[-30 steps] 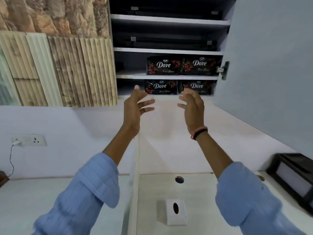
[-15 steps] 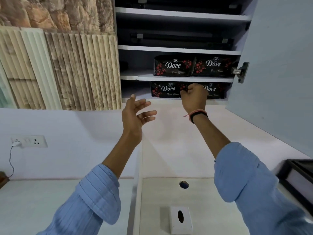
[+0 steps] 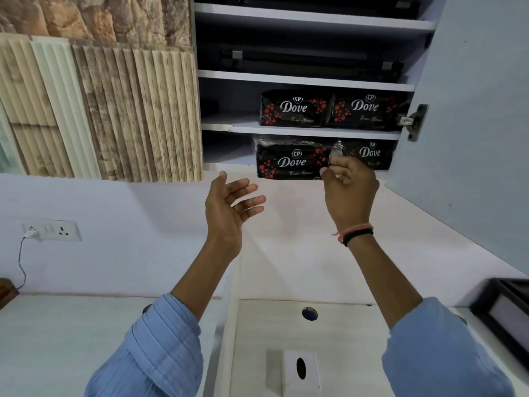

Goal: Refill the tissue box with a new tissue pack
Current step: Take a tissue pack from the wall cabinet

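Right hand (image 3: 350,190) is up at the open cabinet's bottom shelf (image 3: 226,159), fingers pinched on the crimped plastic end of the left tissue pack (image 3: 290,163). Pack juts past the shelf's front edge, its body left of and slightly above the hand. Second pack (image 3: 372,153) sits behind the knuckles, two more (image 3: 294,108) one shelf up. Left hand (image 3: 229,207) is open, palm up, empty, below and left of the held pack, not touching. White tissue box (image 3: 300,371) is on the counter (image 3: 343,339) below, well apart from both hands.
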